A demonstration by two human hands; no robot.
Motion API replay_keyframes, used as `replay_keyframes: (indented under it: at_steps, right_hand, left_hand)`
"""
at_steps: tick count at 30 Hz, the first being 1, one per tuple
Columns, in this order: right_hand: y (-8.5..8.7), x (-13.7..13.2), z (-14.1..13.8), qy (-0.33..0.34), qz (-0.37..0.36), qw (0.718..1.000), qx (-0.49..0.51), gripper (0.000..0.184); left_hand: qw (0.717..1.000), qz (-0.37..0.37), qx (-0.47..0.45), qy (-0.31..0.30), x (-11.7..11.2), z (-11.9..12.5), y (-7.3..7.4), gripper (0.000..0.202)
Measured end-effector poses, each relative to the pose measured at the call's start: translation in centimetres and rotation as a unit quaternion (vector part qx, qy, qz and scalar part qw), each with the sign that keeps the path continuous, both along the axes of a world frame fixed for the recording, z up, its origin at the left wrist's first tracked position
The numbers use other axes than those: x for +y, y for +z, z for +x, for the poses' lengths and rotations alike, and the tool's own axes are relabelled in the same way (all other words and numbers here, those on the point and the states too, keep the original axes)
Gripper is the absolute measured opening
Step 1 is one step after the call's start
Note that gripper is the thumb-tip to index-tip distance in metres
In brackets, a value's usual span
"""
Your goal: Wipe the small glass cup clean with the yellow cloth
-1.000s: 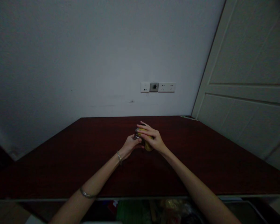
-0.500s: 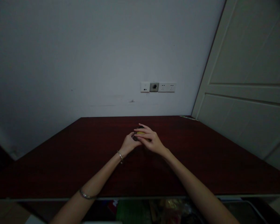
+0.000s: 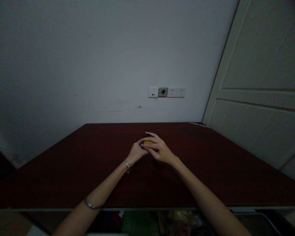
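Both my hands meet over the middle of a dark red table [image 3: 88,170]. A small yellow object [image 3: 147,142] with a dark or metal part sits between them, mostly hidden by fingers. My right hand [image 3: 158,149] curls over it from the right, its fingers closed round it. My left hand [image 3: 137,151] presses against its left side, fingers closed on it. A bangle circles my left wrist and a second one sits further up the forearm. I cannot make out what the yellow object is.
A white wall rises behind the table, with a row of sockets [image 3: 167,92] on it. A pale panelled door [image 3: 260,98] stands at the right. Below the table's near edge lie dim coloured items [image 3: 147,223].
The yellow object showed more a second ago, below my right hand; now my hands have closed tighter over it and shifted slightly up and left.
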State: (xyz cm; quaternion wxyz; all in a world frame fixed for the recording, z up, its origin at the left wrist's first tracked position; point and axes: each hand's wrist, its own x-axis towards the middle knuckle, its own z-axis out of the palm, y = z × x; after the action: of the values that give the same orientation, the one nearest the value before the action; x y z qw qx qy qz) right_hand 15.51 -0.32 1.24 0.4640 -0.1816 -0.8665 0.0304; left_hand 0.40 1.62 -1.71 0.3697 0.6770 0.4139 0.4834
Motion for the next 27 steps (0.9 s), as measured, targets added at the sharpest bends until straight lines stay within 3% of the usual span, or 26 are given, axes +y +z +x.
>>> replay_keyframes:
  at_steps: [4,7,9,12,15,20,27]
  right_hand:
    - [-0.2,0.0,-0.6,-0.020,-0.018,0.998,0.062,0.025]
    - [-0.3,0.5,-1.0,-0.034,-0.099,0.979,0.178,0.022]
    - [0.1,0.7,-0.7,-0.009,-0.163,0.963,0.214,0.024]
    - [1.1,0.4,0.5,0.050,-0.209,0.962,0.170,0.029]
    - [2.1,-0.1,1.6,0.083,-0.217,0.970,0.070,0.052]
    - [1.4,-0.2,1.2,0.027,-0.177,0.983,0.030,0.086]
    - [0.0,0.9,0.7,-0.006,-0.175,0.982,0.072,0.081]
  left_hand:
    - [1.000,0.003,-0.012,-0.001,-0.3,0.0,0.3,0.031]
    - [0.998,-0.024,-0.049,-0.037,-0.8,-0.1,0.7,0.040]
    - [0.992,-0.058,-0.080,-0.076,-1.1,-0.1,0.9,0.047]
    - [0.981,-0.096,-0.125,-0.116,-1.4,-0.2,1.0,0.048]
    - [0.971,-0.120,-0.160,-0.129,-1.4,-0.3,1.1,0.046]
    - [0.962,-0.160,-0.180,-0.125,-1.3,-0.4,1.0,0.046]
    - [0.959,-0.171,-0.163,-0.154,-1.0,-0.4,0.5,0.052]
